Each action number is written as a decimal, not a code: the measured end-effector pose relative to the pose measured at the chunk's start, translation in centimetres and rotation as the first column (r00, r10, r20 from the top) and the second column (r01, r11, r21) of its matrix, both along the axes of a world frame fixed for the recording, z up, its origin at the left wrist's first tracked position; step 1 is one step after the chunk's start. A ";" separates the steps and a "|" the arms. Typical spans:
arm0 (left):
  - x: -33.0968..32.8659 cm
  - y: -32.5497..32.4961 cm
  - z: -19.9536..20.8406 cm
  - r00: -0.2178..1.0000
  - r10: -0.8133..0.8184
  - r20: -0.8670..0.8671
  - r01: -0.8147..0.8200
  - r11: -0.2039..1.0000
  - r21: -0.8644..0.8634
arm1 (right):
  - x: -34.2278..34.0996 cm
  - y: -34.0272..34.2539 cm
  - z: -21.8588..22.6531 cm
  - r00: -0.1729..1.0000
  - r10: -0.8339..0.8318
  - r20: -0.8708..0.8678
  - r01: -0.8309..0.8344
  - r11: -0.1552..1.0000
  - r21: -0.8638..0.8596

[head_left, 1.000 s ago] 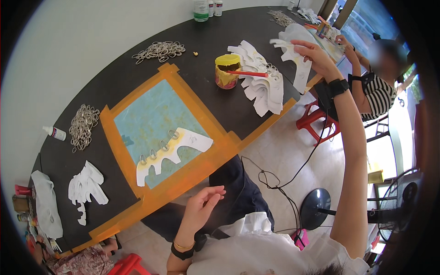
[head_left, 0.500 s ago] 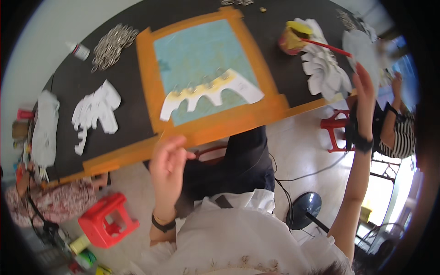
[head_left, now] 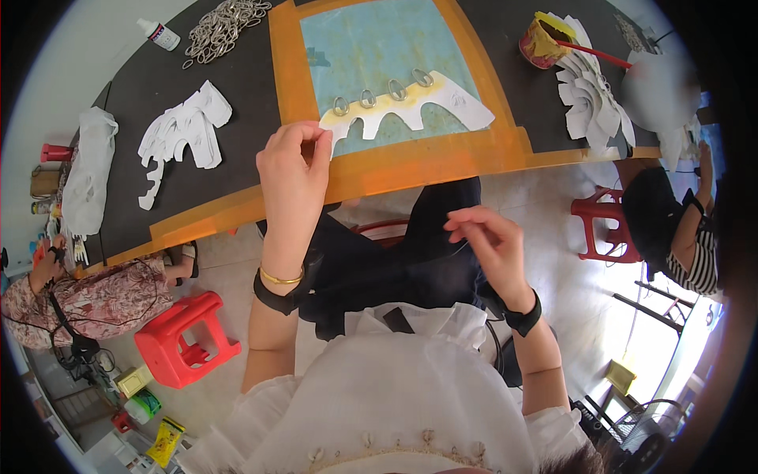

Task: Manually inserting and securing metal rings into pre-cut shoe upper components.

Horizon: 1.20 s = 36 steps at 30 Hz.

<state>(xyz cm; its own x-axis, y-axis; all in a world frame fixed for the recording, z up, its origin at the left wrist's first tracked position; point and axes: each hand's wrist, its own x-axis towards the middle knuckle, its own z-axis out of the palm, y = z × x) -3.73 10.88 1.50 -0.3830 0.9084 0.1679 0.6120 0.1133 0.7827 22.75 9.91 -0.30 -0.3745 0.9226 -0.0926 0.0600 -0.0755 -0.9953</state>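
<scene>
My left hand [head_left: 296, 178] is at the table's near edge, thumb and fingertips closed at the left end of a white scalloped cut-out [head_left: 387, 112]. That piece lies on a blue sheet [head_left: 379, 47]; yellowish glue covers its upper edge, and several metal oval rings [head_left: 398, 89] sit along it. My right hand [head_left: 497, 249] hovers over my lap, off the table, fingers loosely apart and nothing visible in them. A glue-smeared can [head_left: 541, 47] stands at the far right, with a red stick [head_left: 596, 53] leaning out of it.
Orange tape [head_left: 410, 175] frames the sheet. Left of it lie stacked white cut-outs [head_left: 189, 130], a heap of metal rings [head_left: 225, 30] and a white bottle [head_left: 160, 35]. More cut-outs [head_left: 588, 103] lie right. A red stool [head_left: 187, 340] stands left; people sit at both sides.
My right hand has come away from the red stick and moved left and down over my lap. My left hand has risen to the cut-out's left end. The whole view has shifted.
</scene>
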 end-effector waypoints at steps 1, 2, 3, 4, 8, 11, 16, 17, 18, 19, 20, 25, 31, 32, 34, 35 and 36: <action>0.0 0.0 -0.1 1.000 0.000 0.001 0.000 1.000 0.000 | -0.3 -0.1 0.0 0.994 0.107 -0.019 -0.107 0.994 -0.027; 0.0 0.1 -0.2 0.992 0.012 -0.129 -0.003 0.997 0.073 | -0.5 -0.1 0.0 0.994 0.106 -0.017 -0.107 0.994 -0.027; 0.0 0.1 -0.3 0.966 0.034 -0.256 0.004 0.989 0.146 | -0.7 -0.1 0.2 0.997 0.070 -0.021 -0.070 0.997 -0.028; 0.1 0.0 -0.2 0.966 0.039 -0.256 0.000 0.989 0.150 | -0.8 0.1 0.2 0.999 0.038 -0.028 -0.038 0.999 -0.027; 0.0 -0.2 -0.3 0.820 0.143 -0.555 -0.074 0.987 0.146 | -0.5 1.9 1.4 0.993 -0.116 -0.033 0.119 0.986 0.113; -0.6 -0.1 -0.4 0.851 0.073 -0.520 -0.033 0.996 0.086 | -0.3 2.0 1.6 0.995 -0.097 -0.025 0.099 0.990 0.103; 1.0 -0.4 0.9 1.000 -0.019 0.024 0.020 0.998 -0.064 | -0.6 0.3 0.1 0.999 -0.007 -0.048 0.005 0.999 -0.038; 1.3 -0.7 1.1 0.968 -0.021 0.250 0.040 0.997 -0.072 | -0.6 0.1 -0.1 0.998 0.008 -0.058 -0.011 0.998 -0.064; 1.5 -1.0 1.1 0.886 -0.020 0.463 0.062 0.995 -0.076 | -0.6 0.1 -0.2 0.997 0.021 -0.068 -0.027 0.995 -0.091; 1.6 -1.4 1.2 0.886 -0.022 0.462 0.064 0.995 -0.075 | -0.7 0.1 -0.2 0.997 0.020 -0.068 -0.026 0.995 -0.092; 1.7 -1.7 1.3 0.817 -0.013 0.576 0.088 0.991 -0.103 | -0.7 0.2 -0.2 0.997 0.018 -0.068 -0.024 0.996 -0.091; 1.2 -2.7 1.3 0.517 -0.018 0.856 0.100 0.994 -0.039 | -0.7 0.5 -0.1 0.996 -0.011 -0.084 0.001 0.994 -0.112; 3.2 -4.7 1.3 0.444 0.010 0.896 0.345 0.921 -0.182 | -0.7 0.4 -0.4 0.997 0.009 -0.080 -0.018 0.993 -0.115; 4.3 -4.9 1.3 0.426 0.038 0.904 0.381 0.899 -0.218 | -0.9 0.4 -0.4 0.997 0.012 -0.082 -0.021 0.993 -0.115; 6.2 -5.4 -0.2 0.436 0.052 0.899 0.435 0.862 -0.261 | -1.2 0.4 -0.3 0.990 -0.026 -0.142 -0.008 0.972 -0.233; 7.3 -5.2 -0.7 0.440 0.031 0.897 0.473 0.842 -0.261 | -1.1 0.4 -0.4 0.990 -0.032 -0.134 -0.002 0.970 -0.244; 8.3 -5.0 -1.0 0.469 -0.009 0.883 0.492 0.833 -0.253 | -1.1 0.5 -0.5 0.989 -0.014 -0.145 -0.019 0.973 -0.230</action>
